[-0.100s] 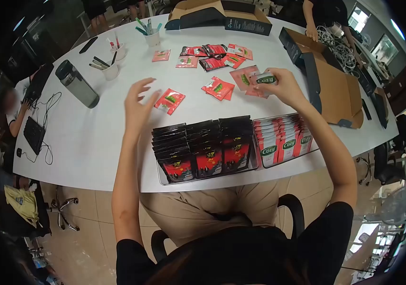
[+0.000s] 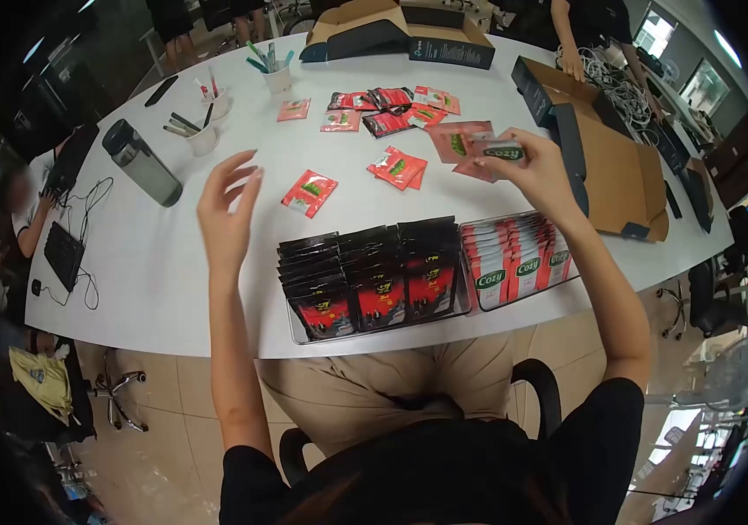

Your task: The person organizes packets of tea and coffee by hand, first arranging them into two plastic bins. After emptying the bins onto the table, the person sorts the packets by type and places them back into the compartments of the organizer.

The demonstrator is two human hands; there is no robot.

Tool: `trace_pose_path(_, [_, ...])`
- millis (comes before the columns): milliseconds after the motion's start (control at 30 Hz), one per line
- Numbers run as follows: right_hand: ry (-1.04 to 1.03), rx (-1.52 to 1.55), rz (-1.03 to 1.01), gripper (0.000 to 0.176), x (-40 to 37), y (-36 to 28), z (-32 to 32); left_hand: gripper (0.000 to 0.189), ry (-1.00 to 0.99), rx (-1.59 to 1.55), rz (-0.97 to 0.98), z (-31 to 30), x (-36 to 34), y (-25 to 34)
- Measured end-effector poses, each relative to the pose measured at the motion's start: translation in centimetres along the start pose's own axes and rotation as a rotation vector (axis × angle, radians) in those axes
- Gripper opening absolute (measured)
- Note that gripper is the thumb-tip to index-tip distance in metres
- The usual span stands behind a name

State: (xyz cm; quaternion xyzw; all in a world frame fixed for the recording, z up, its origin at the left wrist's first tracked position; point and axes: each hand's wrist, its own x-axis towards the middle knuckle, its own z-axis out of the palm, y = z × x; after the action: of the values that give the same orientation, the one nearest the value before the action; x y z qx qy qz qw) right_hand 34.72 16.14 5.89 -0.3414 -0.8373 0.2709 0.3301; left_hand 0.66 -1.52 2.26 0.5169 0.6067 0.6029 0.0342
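Observation:
My right hand (image 2: 538, 173) pinches several Cozy tea sachets (image 2: 460, 143), fanned out to the left of the fingers over the table's right half. One sachet's end with the green Cozy label faces up at the thumb. My left hand (image 2: 225, 219) hovers empty over the table, fingers apart and slightly curled. To its right lies a single red tea sachet (image 2: 310, 192). Between the hands is a small stack of red sachets (image 2: 398, 168). Close to me stand a tray of black-and-red coffee packets (image 2: 379, 284) and a tray of upright Cozy sachets (image 2: 523, 262).
A loose pile of red and dark sachets (image 2: 387, 109) lies farther back. Pen cups (image 2: 276, 80) and a grey bottle (image 2: 145, 164) stand to the left. Opened cardboard boxes (image 2: 615, 179) occupy the right and back edges. Another person's hand (image 2: 572, 63) is by tangled white cables (image 2: 615, 83).
My left hand has moved left, away from the single sachet. My right hand has shifted slightly right with its sachets.

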Motion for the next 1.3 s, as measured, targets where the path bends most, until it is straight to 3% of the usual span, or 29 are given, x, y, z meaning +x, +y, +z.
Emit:
trace_pose_path(67, [0.078, 0.083, -0.065, 0.014, -2.6, -3.7, -0.9, 0.023, 0.07, -0.152, -0.001, -0.7, -1.9, 3.4])
trace_pose_path(133, [0.226, -0.179, -0.284, 0.019, -5.0, -4.8, -1.0, 0.022, 0.063, -0.241, -0.021, -0.5, -4.5, 7.2])
trace_pose_path(200, [0.33, -0.191, -0.596, 0.026, -7.0, -4.8, -0.4, 0.025, -0.173, -0.408, -0.056, 0.2, -7.1, 10.2])
trace_pose_path(267, [0.406, -0.436, -0.748, 0.028, -9.4, -5.5, -0.2, 0.029, -0.387, -0.462, -0.216, 2.3, -8.4, 12.9])
trace_pose_path(333, [0.4, -0.581, -0.808, 0.027, -11.3, -6.1, -0.4, 0.035, -0.576, -0.656, -0.266, 4.7, -9.1, 12.8])
trace_pose_path(533, [0.35, -0.642, -0.88, 0.023, -14.1, -4.8, -1.6, 0.052, -0.73, -0.732, -0.377, 9.2, -8.1, 13.9])
trace_pose_path(667, [0.348, -0.629, -0.872, 0.022, -15.2, -3.5, -2.6, 0.061, -0.864, -0.7, -0.316, 10.6, -8.2, 13.7])
trace_pose_path(800, [0.366, -0.568, -0.685, 0.033, -16.0, -1.0, -3.5, 0.049, -0.925, -0.527, -0.175, 11.2, -8.6, 14.6])
trace_pose_path(833, [0.457, -0.47, -0.621, 0.034, -15.7, -0.4, -3.5, 0.042, -0.931, -0.388, -0.128, 10.8, -8.1, 15.3])
trace_pose_path(933, [0.536, -0.06, -0.25, 0.027, -15.1, 1.0, -4.3, 0.04, -0.755, -0.505, -0.296, 11.3, -9.0, 13.9])
trace_pose_path(967, [0.466, -0.103, -0.224, 0.021, -15.0, 1.5, -5.4, 0.031, -0.643, -0.643, -0.376, 11.8, -9.3, 14.0])
trace_pose_path(1067, [0.114, 0.069, -0.056, 0.017, -13.6, 2.0, -8.0, 0.029, -0.495, -0.769, -0.314, 13.4, -9.3, 14.2])
trace_pose_path(1200, [-0.198, 0.005, -0.161, 0.015, -11.4, 3.8, -7.9, 0.038, -0.451, -0.537, -0.114, 15.7, -9.6, 14.4])
trace_pose_path(1233, [-0.276, -0.004, -0.191, 0.019, -11.0, 3.8, -7.6, 0.045, -0.45, -0.557, -0.183, 16.2, -9.8, 14.7])
trace_pose_path(1300, [-0.251, -0.052, -0.25, 0.02, -10.7, 3.2, -6.7, 0.05, -0.412, -0.558, -0.159, 17.3, -10.1, 15.1])
